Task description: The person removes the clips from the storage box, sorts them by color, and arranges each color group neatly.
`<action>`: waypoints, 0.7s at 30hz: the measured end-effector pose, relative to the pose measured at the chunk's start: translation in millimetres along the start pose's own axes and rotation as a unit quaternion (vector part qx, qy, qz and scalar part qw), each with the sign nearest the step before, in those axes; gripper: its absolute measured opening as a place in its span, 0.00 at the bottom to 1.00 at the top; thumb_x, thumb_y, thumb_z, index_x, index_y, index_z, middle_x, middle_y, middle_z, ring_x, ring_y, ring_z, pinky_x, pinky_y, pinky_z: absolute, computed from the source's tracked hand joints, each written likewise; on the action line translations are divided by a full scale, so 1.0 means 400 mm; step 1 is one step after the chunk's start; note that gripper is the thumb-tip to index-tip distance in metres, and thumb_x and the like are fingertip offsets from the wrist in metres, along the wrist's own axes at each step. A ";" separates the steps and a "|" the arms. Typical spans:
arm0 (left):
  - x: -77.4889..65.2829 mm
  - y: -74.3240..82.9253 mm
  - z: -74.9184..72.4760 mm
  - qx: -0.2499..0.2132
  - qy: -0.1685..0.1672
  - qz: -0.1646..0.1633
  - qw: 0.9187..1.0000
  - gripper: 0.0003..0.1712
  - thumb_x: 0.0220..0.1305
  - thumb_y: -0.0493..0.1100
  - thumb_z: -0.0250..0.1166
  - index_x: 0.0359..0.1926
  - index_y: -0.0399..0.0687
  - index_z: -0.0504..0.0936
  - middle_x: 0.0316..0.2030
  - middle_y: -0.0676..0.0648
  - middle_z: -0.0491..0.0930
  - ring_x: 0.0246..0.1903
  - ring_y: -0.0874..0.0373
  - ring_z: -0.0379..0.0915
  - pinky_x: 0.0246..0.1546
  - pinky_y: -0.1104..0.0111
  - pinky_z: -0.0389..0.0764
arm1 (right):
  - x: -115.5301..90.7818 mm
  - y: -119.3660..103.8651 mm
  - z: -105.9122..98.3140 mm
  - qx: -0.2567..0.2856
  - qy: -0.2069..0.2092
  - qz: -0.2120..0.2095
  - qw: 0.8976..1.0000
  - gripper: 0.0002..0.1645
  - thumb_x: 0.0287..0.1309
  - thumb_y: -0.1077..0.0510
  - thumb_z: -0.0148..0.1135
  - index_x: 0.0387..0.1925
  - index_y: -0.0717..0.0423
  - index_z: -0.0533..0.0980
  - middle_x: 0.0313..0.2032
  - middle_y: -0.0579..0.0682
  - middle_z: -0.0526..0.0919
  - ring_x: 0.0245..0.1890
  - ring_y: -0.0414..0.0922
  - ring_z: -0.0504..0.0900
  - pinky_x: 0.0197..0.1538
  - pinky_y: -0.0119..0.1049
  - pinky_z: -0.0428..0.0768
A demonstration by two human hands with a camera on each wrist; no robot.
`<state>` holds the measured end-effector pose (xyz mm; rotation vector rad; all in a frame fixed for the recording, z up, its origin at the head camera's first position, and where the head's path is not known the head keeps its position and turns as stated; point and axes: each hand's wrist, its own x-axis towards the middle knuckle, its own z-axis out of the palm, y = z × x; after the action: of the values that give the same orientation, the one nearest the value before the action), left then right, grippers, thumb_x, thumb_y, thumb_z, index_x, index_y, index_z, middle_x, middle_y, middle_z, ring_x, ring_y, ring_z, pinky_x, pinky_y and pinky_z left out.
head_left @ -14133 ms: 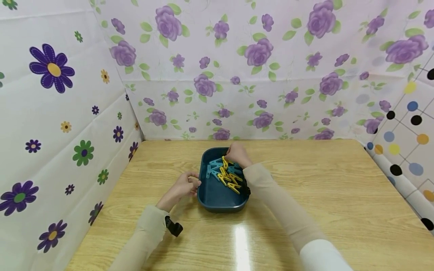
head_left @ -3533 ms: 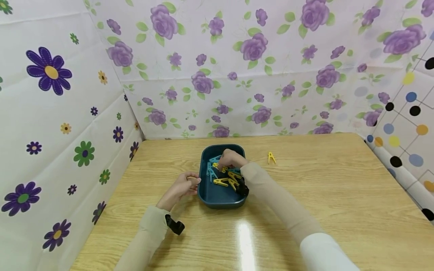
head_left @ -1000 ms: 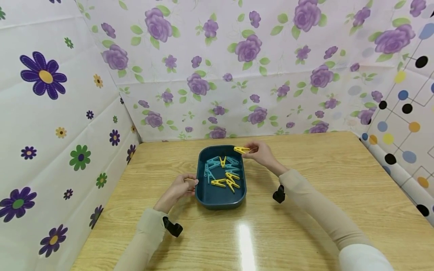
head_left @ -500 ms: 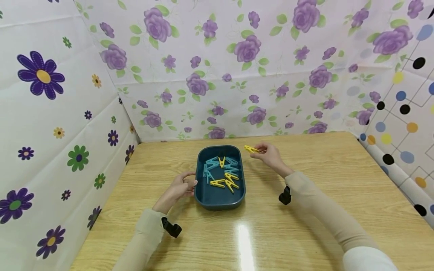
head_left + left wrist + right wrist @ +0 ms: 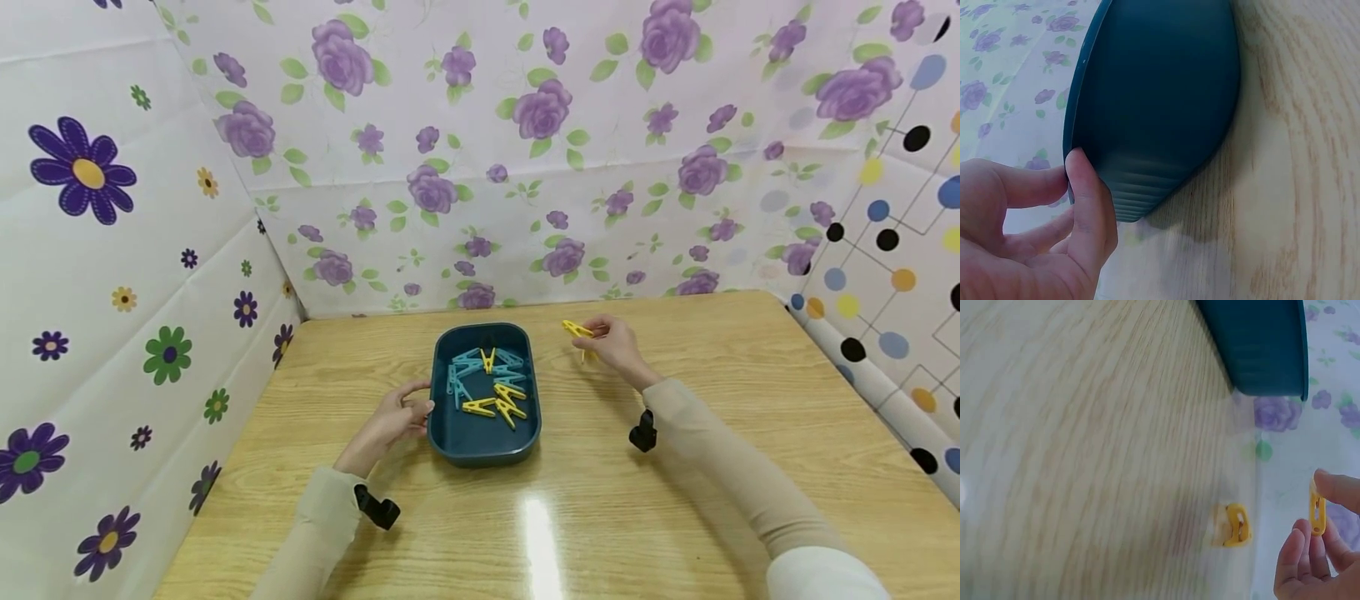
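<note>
A dark teal plastic bin (image 5: 487,457) holds several blue and yellow clothespins. My left hand (image 5: 386,423) grips its left wall; in the left wrist view the thumb and a finger (image 5: 1088,206) pinch the rim. Right of the bin, my right hand (image 5: 617,348) pinches a yellow clothespin (image 5: 576,328) above the table. The right wrist view shows this held clothespin (image 5: 1317,512) edge-on between thumb and fingers. Another yellow clothespin (image 5: 1238,525) lies on the table below; in the head view the right hand mostly hides it.
The bin stands on a light wooden table (image 5: 720,400) with a bright glare streak near the front. Floral cloth (image 5: 480,167) hangs behind the table, flowered cloth (image 5: 165,350) on the left, and dotted cloth (image 5: 885,275) on the right.
The right hand reached into the bin, lifted out a yellow clothespin and carried it right. One yellow clothespin came to lie on the table earlier. The left hand stayed at the bin.
</note>
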<state>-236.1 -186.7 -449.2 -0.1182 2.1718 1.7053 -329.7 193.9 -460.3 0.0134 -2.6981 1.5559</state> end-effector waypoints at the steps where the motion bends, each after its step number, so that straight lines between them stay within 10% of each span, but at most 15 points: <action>1: 0.000 0.001 0.000 0.000 0.000 0.000 1.000 0.29 0.71 0.38 0.56 0.71 0.46 0.61 0.33 0.47 0.79 0.26 0.63 0.73 0.33 0.67 0.81 | 0.000 0.004 -0.002 -0.003 0.003 0.006 1.000 0.25 0.56 0.54 0.69 0.51 0.62 0.74 0.49 0.62 0.76 0.48 0.54 0.76 0.44 0.38 0.79; 21: -0.002 -0.004 0.001 -0.012 -0.008 0.004 1.000 0.30 0.72 0.37 0.54 0.71 0.45 0.60 0.34 0.46 0.81 0.26 0.63 0.75 0.32 0.69 0.79 | -0.002 0.082 -0.040 -0.054 0.029 0.078 0.995 0.24 0.60 0.50 0.63 0.48 0.66 0.72 0.43 0.62 0.79 0.31 0.47 0.81 0.29 0.32 0.76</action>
<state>-234.6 -186.7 -450.5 -0.1019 2.1441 1.7314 -329.1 224.3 -480.7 -0.2467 -2.7931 1.4188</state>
